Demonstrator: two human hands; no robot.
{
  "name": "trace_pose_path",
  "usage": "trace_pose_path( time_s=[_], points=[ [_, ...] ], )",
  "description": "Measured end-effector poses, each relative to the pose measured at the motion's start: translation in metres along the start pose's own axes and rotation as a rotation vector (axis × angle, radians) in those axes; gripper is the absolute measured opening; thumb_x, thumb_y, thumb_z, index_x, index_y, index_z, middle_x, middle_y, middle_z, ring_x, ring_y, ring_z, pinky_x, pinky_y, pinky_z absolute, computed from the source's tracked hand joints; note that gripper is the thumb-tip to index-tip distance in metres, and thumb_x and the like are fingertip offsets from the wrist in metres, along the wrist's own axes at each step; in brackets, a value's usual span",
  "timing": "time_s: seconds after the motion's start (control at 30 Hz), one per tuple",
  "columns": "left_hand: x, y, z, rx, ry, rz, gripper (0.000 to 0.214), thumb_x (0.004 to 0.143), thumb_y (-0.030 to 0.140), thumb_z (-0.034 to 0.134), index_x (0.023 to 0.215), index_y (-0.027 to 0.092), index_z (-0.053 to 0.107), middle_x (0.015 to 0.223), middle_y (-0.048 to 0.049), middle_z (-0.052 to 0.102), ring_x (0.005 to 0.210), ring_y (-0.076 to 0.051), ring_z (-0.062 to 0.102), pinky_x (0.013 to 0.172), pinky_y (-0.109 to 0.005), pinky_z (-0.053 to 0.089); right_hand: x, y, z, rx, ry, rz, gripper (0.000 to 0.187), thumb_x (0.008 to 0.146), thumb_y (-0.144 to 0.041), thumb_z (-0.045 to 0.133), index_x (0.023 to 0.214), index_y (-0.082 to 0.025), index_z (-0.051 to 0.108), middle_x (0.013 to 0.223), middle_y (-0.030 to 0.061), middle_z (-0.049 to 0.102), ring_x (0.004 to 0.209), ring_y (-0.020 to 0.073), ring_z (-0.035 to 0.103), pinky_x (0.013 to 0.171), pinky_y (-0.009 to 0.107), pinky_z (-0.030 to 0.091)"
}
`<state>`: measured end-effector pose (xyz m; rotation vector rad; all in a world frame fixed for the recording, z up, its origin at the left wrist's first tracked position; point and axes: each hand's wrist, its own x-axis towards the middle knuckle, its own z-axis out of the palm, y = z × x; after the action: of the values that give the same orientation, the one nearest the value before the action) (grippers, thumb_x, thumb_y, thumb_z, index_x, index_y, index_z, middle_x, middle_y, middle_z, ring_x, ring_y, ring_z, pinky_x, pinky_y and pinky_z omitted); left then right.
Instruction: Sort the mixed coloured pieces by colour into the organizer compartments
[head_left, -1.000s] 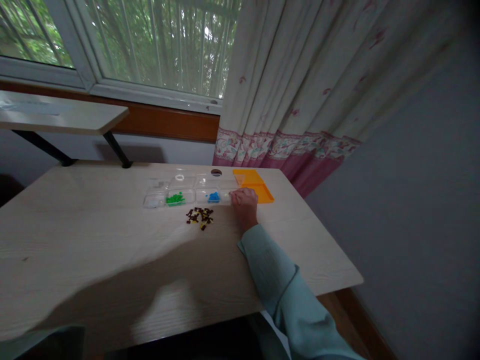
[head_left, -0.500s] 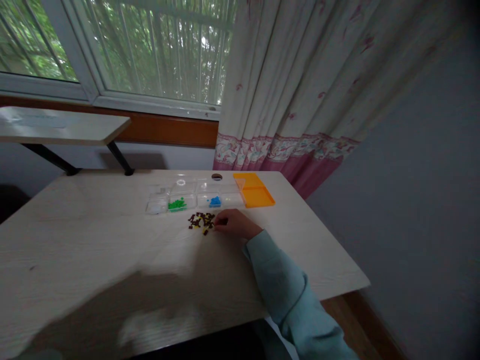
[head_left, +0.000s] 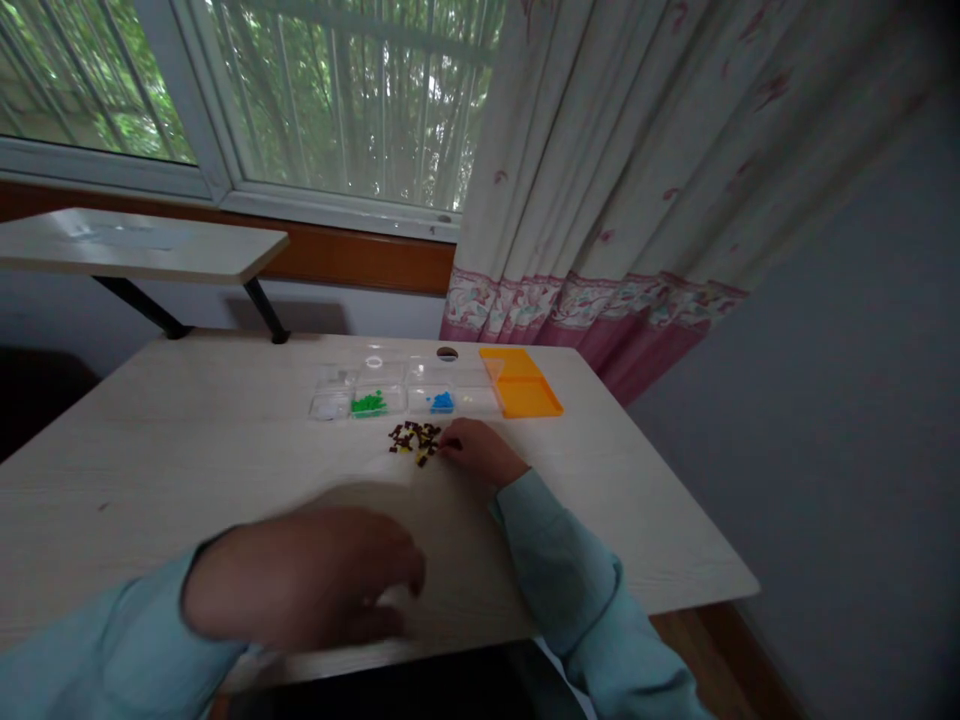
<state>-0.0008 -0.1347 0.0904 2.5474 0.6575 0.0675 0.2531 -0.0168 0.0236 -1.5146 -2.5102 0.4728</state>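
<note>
My right hand (head_left: 478,450) rests at the right edge of a small pile of dark brown and yellow pieces (head_left: 415,440) on the table. Its thumb and fingers are drawn together in a pinch at the pile; what lies between the fingertips is too small to make out. My left hand (head_left: 315,575), smeared by motion, hangs over the near part of the table, thumb apart from the fingers and nothing seen between them. Just behind the pile stands a clear plastic compartment box (head_left: 390,398), with green pieces (head_left: 368,404) in one compartment and blue pieces (head_left: 442,402) in another.
An orange tray (head_left: 529,385) lies right of the clear box. Behind it the table (head_left: 615,500) has a round cable hole (head_left: 447,354). A raised shelf (head_left: 150,245) on black legs stands at the back left. A curtain (head_left: 570,200) hangs behind the right side.
My left hand has come into view from the lower left, over the table. My right hand stays at the pile's right edge. The whole view has shifted slightly.
</note>
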Motion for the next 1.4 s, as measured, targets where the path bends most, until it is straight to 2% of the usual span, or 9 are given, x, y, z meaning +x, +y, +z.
trace_pose_path(
  time_s=[0.03,0.1,0.23,0.37,0.53,0.7,1.0,1.17,1.4],
  points=[
    [0.019,-0.009,-0.013,0.010,-0.025,-0.042,0.017,0.091,0.036,0.056,0.103,0.029,0.066,0.087,0.0016,0.069,0.074,-0.014,0.061,0.065,-0.024,0.045,0.000,0.001,0.002,-0.008,0.008,-0.003,0.013,0.084,-0.019,0.065,0.093,-0.018,0.075,0.095,0.0073,0.072,0.089,0.0183,0.063,0.078,0.027,0.043],
    [0.050,-0.035,-0.023,0.077,0.119,-0.121,0.019,0.094,0.031,0.050,0.093,0.023,0.067,0.087,-0.0014,0.068,0.076,-0.015,0.060,0.068,-0.026,0.044,0.001,0.005,0.006,-0.016,0.034,-0.009,0.014,0.083,-0.019,0.065,0.093,-0.019,0.075,0.095,0.0068,0.072,0.088,0.0183,0.063,0.077,0.027,0.043],
    [0.081,-0.096,0.004,0.246,0.533,-0.216,0.021,0.095,0.027,0.046,0.093,0.018,0.065,0.090,-0.0078,0.063,0.088,-0.021,0.056,0.078,-0.034,0.044,0.003,0.018,0.010,0.055,0.076,-0.035,0.013,0.082,-0.019,0.066,0.090,-0.021,0.076,0.092,0.0052,0.073,0.085,0.0175,0.064,0.077,0.027,0.045],
    [0.085,-0.127,0.029,0.221,0.637,-0.145,0.021,0.095,0.026,0.048,0.096,0.018,0.067,0.094,-0.0087,0.061,0.091,-0.022,0.054,0.082,-0.037,0.044,0.006,0.032,0.006,0.223,0.163,-0.030,0.010,0.080,-0.018,0.068,0.086,-0.020,0.076,0.085,0.0040,0.072,0.080,0.0157,0.063,0.074,0.026,0.046],
    [0.083,-0.131,0.032,0.158,0.674,-0.136,0.023,0.096,0.025,0.045,0.104,0.019,0.066,0.097,-0.0091,0.059,0.094,-0.022,0.052,0.084,-0.038,0.044,0.011,0.051,0.007,0.297,0.495,0.017,0.014,0.086,-0.027,0.063,0.085,-0.019,0.075,0.083,0.0048,0.071,0.076,0.0155,0.061,0.074,0.028,0.046],
    [0.083,-0.131,0.034,0.151,0.650,-0.147,0.018,0.092,0.030,0.054,0.102,0.020,0.065,0.099,-0.0079,0.058,0.096,-0.023,0.052,0.087,-0.039,0.044,0.017,0.070,0.017,0.076,0.791,0.185,0.019,0.089,-0.028,0.058,0.084,-0.019,0.073,0.085,0.0071,0.069,0.086,0.0206,0.058,0.086,0.034,0.043],
    [0.083,-0.133,0.035,0.163,0.664,-0.149,0.014,0.090,0.031,0.059,0.095,0.021,0.068,0.100,-0.0076,0.058,0.097,-0.023,0.051,0.087,-0.039,0.044,0.018,0.078,0.022,-0.032,0.859,0.340,0.018,0.088,-0.030,0.060,0.083,-0.021,0.075,0.096,0.0071,0.065,0.096,0.0224,0.049,0.088,0.037,0.036],
    [0.083,-0.133,0.035,0.155,0.640,-0.146,0.015,0.091,0.032,0.058,0.095,0.022,0.068,0.101,-0.0079,0.058,0.098,-0.023,0.051,0.087,-0.039,0.043,0.016,0.079,0.021,-0.013,0.809,0.350,0.023,0.090,-0.033,0.056,0.092,-0.019,0.075,0.100,0.0094,0.064,0.099,0.0239,0.048,0.090,0.040,0.036],
    [0.081,-0.132,0.033,0.199,0.628,-0.165,0.027,0.089,0.043,0.059,0.106,0.023,0.065,0.102,-0.0072,0.059,0.100,-0.024,0.050,0.089,-0.042,0.040,0.015,0.075,0.019,0.029,0.877,0.312,0.024,0.091,-0.032,0.054,0.089,-0.019,0.074,0.095,0.0090,0.065,0.095,0.0225,0.051,0.090,0.038,0.038]
  ],
)
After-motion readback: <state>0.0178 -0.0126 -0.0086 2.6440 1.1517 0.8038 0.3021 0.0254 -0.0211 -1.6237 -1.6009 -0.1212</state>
